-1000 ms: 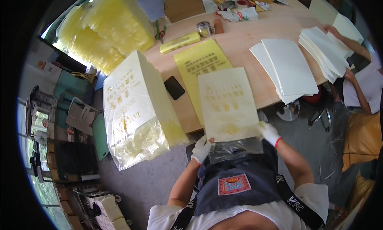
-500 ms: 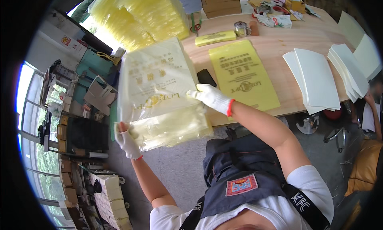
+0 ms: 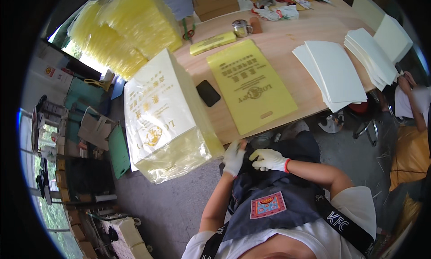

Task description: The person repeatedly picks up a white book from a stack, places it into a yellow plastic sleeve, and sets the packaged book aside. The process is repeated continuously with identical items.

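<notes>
In white gloves with red cuffs, both my hands are in front of my dark apron (image 3: 287, 178), by the table's near edge. My left hand (image 3: 233, 159) has its fingers stretched upward, a bare fingertip showing and a slight blur. Nothing shows in it. Close by on its right, my right hand (image 3: 270, 160) has loosely bent fingers, held apart, with nothing visible between them. Left of my hands, a tall stack of pale yellow plastic bags (image 3: 197, 119), with a white printed top, overhangs the table edge. A flat yellow printed bag (image 3: 251, 86) lies beyond my hands.
A black phone (image 3: 208, 93) lies between the stack and flat bag. Behind are a folded yellow packet (image 3: 213, 44), metal mug (image 3: 241, 29), scissors (image 3: 188, 33) and a large yellow bag pile (image 3: 130, 30). White sheets (image 3: 332, 72) lie right; another person's hand (image 3: 406, 81) is at far right.
Both my hands have left the bag stack and drawn in to my apron. The stack now rests tilted at the table edge, and my view has shifted to the right.
</notes>
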`<act>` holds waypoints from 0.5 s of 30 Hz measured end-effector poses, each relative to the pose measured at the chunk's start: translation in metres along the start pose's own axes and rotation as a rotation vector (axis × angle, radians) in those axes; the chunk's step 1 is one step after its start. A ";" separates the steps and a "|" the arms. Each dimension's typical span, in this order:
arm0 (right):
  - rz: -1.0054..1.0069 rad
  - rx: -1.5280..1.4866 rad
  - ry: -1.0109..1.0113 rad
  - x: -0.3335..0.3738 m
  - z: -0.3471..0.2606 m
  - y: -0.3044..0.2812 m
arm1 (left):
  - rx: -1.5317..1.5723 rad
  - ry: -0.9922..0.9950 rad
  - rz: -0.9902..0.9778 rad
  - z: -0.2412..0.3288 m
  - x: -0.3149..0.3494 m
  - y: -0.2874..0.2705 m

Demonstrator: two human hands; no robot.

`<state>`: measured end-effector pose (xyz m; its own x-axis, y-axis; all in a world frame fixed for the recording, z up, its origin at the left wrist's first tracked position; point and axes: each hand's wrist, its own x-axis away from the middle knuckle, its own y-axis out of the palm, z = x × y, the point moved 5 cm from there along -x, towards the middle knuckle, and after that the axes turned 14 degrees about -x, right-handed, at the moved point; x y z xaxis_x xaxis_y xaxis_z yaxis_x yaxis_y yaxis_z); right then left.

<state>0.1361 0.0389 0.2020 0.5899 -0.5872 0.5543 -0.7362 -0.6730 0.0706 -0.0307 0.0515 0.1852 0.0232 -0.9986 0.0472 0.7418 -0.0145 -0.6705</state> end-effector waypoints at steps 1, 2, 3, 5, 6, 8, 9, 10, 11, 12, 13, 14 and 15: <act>0.040 -0.006 0.009 0.007 0.007 -0.010 | -0.235 0.081 0.045 0.031 -0.023 0.012; 0.090 -0.015 0.013 0.014 0.011 -0.019 | -0.252 0.191 0.054 0.059 -0.046 0.022; 0.117 -0.020 0.003 0.019 0.010 -0.020 | -0.340 0.225 0.074 0.067 -0.069 0.036; 0.197 -0.041 -0.014 0.030 0.012 -0.029 | -0.526 0.246 0.033 0.080 -0.105 0.061; 0.218 -0.078 -0.036 0.033 0.016 -0.032 | -0.632 0.221 -0.022 0.085 -0.116 0.068; 0.236 -0.145 -0.055 0.039 0.025 -0.035 | -0.736 0.176 -0.133 0.088 -0.134 0.078; 0.242 -0.181 -0.066 0.043 0.027 -0.037 | -0.735 0.158 -0.193 0.083 -0.143 0.081; 0.264 -0.202 -0.062 0.049 0.029 -0.041 | -0.734 0.134 -0.249 0.078 -0.149 0.083; 0.262 -0.235 -0.060 0.049 0.036 -0.044 | -0.714 0.140 -0.247 0.072 -0.153 0.084; 0.261 -0.267 -0.061 0.047 0.044 -0.048 | -0.695 0.148 -0.243 0.068 -0.156 0.084; 0.256 -0.296 -0.062 0.044 0.051 -0.051 | -0.675 0.152 -0.238 0.063 -0.159 0.084; 0.258 -0.344 -0.088 0.042 0.049 -0.055 | -0.671 0.161 -0.245 0.065 -0.161 0.083; 0.250 -0.393 -0.134 0.039 0.045 -0.063 | -0.666 0.168 -0.252 0.065 -0.164 0.081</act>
<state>0.2202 0.0384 0.1818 0.3972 -0.7794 0.4845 -0.9153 -0.2981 0.2708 0.0692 0.2169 0.1714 -0.2375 -0.9545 0.1805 0.1454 -0.2187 -0.9649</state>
